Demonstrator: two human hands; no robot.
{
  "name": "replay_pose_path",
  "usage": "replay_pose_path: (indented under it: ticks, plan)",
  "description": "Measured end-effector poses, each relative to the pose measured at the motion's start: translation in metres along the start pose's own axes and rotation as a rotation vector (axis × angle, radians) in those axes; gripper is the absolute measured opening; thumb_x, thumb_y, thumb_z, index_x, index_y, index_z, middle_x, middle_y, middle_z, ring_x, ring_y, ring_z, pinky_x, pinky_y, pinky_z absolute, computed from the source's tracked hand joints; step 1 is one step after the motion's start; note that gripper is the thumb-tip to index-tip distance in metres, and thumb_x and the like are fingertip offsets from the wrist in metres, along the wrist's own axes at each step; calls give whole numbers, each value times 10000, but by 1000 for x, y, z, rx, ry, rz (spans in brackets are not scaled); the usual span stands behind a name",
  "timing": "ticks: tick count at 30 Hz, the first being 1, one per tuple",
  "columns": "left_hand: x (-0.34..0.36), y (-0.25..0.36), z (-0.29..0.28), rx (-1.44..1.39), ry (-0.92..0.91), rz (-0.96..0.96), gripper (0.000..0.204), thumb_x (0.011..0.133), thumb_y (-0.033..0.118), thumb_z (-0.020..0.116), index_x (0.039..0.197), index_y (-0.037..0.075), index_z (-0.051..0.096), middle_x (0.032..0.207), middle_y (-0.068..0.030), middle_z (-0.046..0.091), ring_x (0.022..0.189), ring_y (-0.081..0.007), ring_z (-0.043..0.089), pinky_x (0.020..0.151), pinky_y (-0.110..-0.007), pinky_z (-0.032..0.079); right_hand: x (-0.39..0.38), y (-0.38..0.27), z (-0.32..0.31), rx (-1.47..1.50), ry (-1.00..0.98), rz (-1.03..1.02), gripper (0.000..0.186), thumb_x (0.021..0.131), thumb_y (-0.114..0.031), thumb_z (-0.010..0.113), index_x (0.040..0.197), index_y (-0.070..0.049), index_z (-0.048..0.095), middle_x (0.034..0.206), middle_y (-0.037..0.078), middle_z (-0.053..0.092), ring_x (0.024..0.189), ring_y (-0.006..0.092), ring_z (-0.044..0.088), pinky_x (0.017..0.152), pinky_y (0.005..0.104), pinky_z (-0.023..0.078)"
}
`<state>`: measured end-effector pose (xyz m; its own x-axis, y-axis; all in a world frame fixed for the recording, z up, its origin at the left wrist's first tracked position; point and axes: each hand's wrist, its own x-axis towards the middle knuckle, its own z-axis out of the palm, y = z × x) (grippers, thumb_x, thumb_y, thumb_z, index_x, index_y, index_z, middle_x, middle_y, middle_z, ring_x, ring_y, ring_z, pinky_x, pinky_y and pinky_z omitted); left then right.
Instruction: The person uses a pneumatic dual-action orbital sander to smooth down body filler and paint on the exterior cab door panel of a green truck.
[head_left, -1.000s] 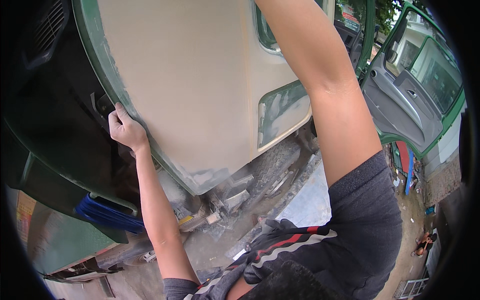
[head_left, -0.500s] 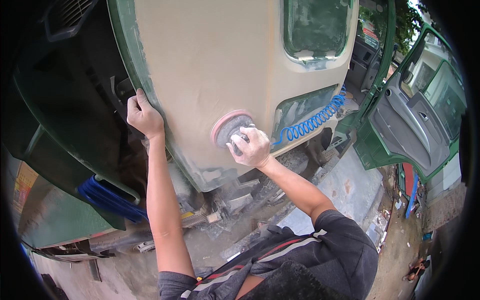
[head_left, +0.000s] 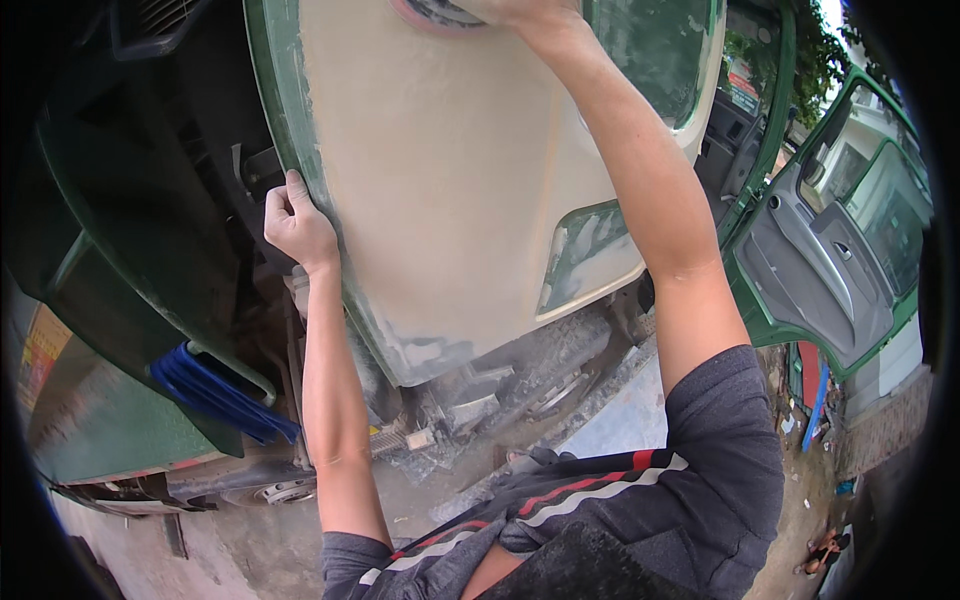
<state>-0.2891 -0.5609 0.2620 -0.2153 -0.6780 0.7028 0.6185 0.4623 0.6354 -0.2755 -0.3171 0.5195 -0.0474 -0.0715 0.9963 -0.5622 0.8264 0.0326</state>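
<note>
Beige filler covers a broad cab side panel [head_left: 430,180] with bare green borders. My left hand [head_left: 300,225] is closed at its left edge, fingers curled round the green rim and thumb pointing up. At the top of the picture my right hand [head_left: 520,10] is on a round sander [head_left: 437,14], whose pink-rimmed disc lies against the beige surface. The picture's upper edge cuts off most of those fingers and part of the sander. My right forearm crosses in front of the green window recess [head_left: 660,50] and the smaller lower recess [head_left: 590,245].
An open green door [head_left: 810,230] with grey trim stands at the right. Below the panel are dusty chassis parts [head_left: 470,405] and a pale flat sheet [head_left: 620,410]. Blue cloth [head_left: 220,390] hangs on a bar at the left, beside a green body part [head_left: 110,410].
My right hand has moved the sander up the panel, from near its lower part to the picture's top. My left hand stays at the edge. The blue coiled hose no longer shows.
</note>
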Motion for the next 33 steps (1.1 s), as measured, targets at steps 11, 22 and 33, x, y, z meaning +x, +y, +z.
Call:
replay_pose_path:
  ticks: [11,22,33]
  plan:
    - [4,0,7,-13,1,80,448,1031,268,662,701,-11,545,562,2,454,557,-99,376,509,-312,335,-67,22,8,-120,81,-135,360,717,-311,860,966,-174,638,908,84,563,654,272,669,558,373,567]
    - [-4,3,16,-50,-23,57,429,1022,246,668,703,-12,544,562,0,457,548,-96,388,502,-308,330,-254,-6,-17,-5,-108,-42,354,692,-246,869,939,-158,631,921,73,537,733,254,648,584,369,550]
    - [-9,12,18,-83,-9,-19,451,1033,271,668,700,-4,537,595,34,438,588,-79,358,524,-288,312,5,26,3,-82,196,-209,251,781,-310,696,925,-105,702,891,205,732,914,408,706,807,492,572]
